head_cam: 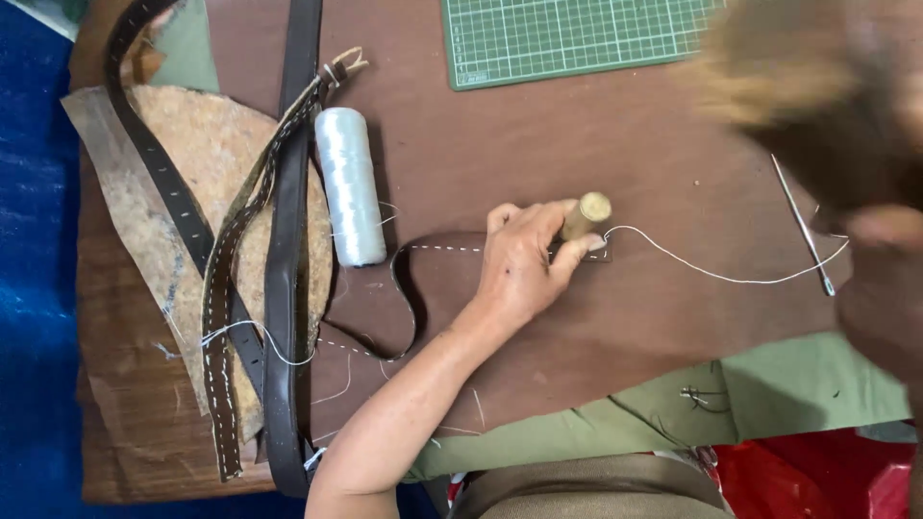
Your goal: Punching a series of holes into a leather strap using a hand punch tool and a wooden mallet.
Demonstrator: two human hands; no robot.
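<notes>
My left hand (524, 269) rests on the brown leather sheet (577, 144) and holds a short wooden-handled tool (586, 213) upright on the end of a thin stitched dark strap (409, 288). White thread (711, 274) runs from that spot rightwards to a long metal needle (803, 226) lying on the leather. My right hand (880, 231) is raised close to the camera at the right. It is strongly blurred and seems to grip a tan-headed, mallet-like tool (779, 67).
A spool of white thread (348, 187) lies left of my hand. Several dark belts and stitched straps (284, 288) lie over a rough hide piece (207, 154). A green cutting mat (577, 38) is at the top, with green cloth (769, 394) and red plastic (817, 476) at the bottom right.
</notes>
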